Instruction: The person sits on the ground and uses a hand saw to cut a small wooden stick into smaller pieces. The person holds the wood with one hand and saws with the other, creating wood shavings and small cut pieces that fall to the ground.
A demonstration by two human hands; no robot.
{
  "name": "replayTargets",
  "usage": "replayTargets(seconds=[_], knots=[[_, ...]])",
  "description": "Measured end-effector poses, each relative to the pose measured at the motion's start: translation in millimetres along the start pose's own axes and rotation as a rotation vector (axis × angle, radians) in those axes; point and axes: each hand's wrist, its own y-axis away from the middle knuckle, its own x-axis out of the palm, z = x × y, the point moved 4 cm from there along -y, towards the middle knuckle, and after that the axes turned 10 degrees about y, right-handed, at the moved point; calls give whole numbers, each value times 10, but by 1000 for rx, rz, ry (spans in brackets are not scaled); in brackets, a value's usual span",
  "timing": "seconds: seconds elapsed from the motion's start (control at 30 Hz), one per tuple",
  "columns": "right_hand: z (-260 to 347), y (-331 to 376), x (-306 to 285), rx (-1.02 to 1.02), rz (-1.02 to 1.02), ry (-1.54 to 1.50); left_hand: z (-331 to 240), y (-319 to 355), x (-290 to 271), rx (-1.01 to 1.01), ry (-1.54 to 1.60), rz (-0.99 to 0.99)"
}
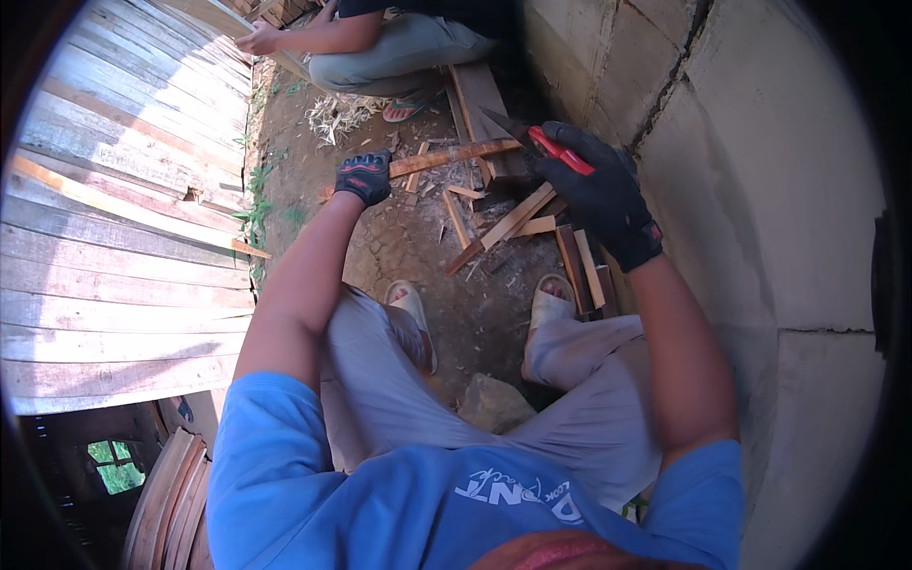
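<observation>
My left hand [366,177], in a black glove, is closed around a narrow wooden strip [446,158]. Its far end reaches right, over a dark wooden beam [483,95], close to the blade. A red-handled cutting tool [562,150] with a dark pointed blade is gripped in my gloved right hand [600,190]. Whether it is a knife or a pair of snips I cannot tell. The blade points up and left, above the strip's right end; I cannot tell whether they touch.
Cut wood pieces [513,220] and chips lie on the dirt between my feet and the beam. Ahead, another person [404,52] squats, holding a board. A concrete wall [722,190] rises on my right; a plank wall [123,228] stands left. A stone [496,404] lies between my legs.
</observation>
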Motion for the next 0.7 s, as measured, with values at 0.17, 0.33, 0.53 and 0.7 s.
replayTargets(seconds=[0.17, 0.33, 0.53, 0.7], knots=[[155, 41, 172, -34, 34, -95, -45, -10, -184, -36, 41, 213], [48, 57, 290, -204, -35, -1, -54, -60, -182, 32, 30, 303], [354, 286, 604, -210, -159, -12, 99, -22, -23, 14, 34, 287], [290, 362, 586, -354, -127, 130, -86, -86, -133, -1, 51, 353]])
